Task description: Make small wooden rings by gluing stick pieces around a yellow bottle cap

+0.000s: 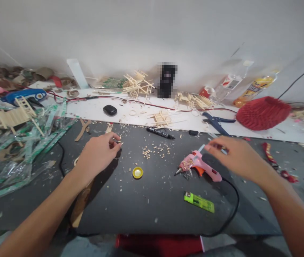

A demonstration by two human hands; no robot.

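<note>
A left hand [97, 157] pinches a tiny wood piece [120, 143] between closed fingers above the dark worktop [141, 207]. The right hand [234, 157], blurred, grips a thin stick [201, 147] just beyond the pink glue gun [200, 165]; a yellow cap [137, 172] lies between.

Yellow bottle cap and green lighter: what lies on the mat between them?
Head view: nothing but scattered wood chips on the dark mat between the yellow cap and green lighter.

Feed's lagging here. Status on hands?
Left hand pinching small wood piece. Right hand above pink glue gun, grip unclear. Wood bits between.
</note>
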